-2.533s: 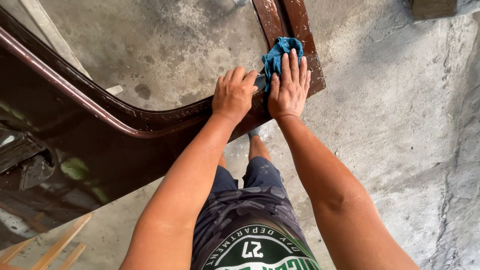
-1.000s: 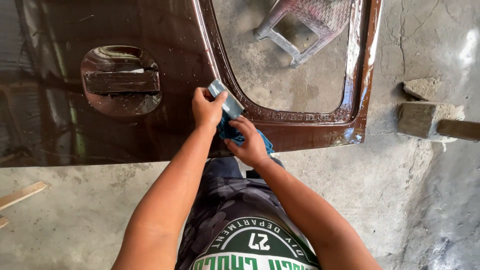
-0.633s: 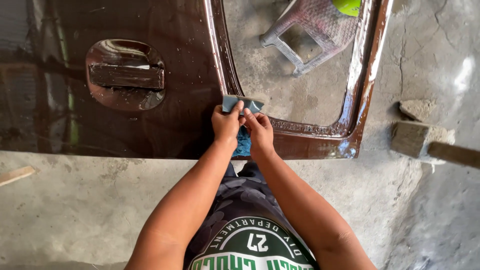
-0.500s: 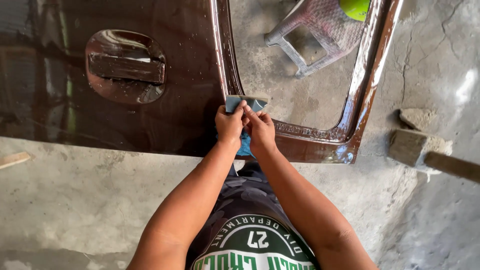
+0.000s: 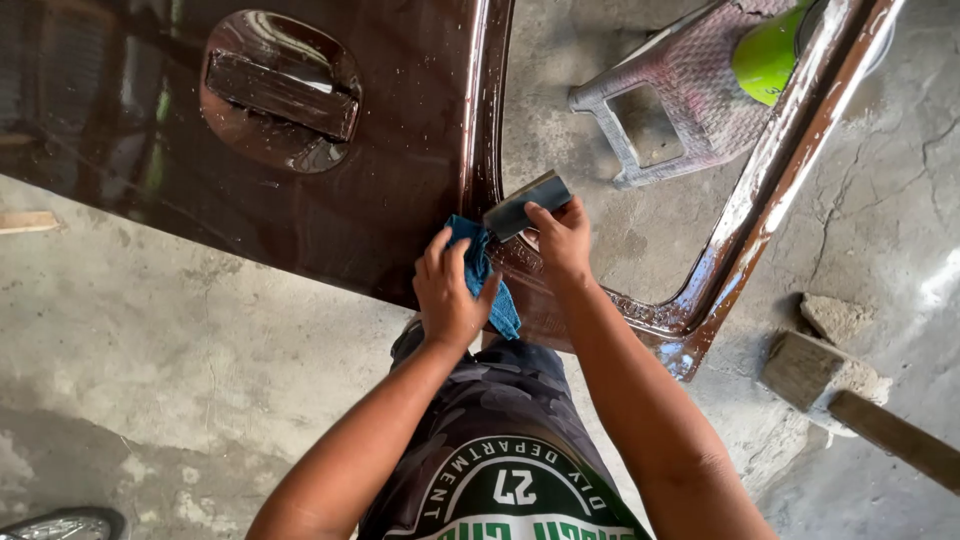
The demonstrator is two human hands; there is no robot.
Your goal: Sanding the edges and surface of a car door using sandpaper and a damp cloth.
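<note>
One glossy brown car door [image 5: 300, 190] lies flat across the upper left of the frame, its window frame running to the upper right, so both hands can bear down on it. One grey plastic stool [image 5: 680, 100] shows through the window opening, top centre. At mid-frame the left hand [image 5: 452, 290] presses one blue cloth [image 5: 482, 270] against the panel edge, fingers closed over it, while the right hand [image 5: 562, 238] pinches one grey sanding block [image 5: 525, 205] just beside it.

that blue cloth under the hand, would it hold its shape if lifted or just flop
Probably flop: the blue cloth lies bunched and creased under the left hand, with one corner drooping over the edge of the brown car door. It looks thin, so likely light. The door's surface seems wet and glossy, so the cloth may be damp and cling a little.
</note>
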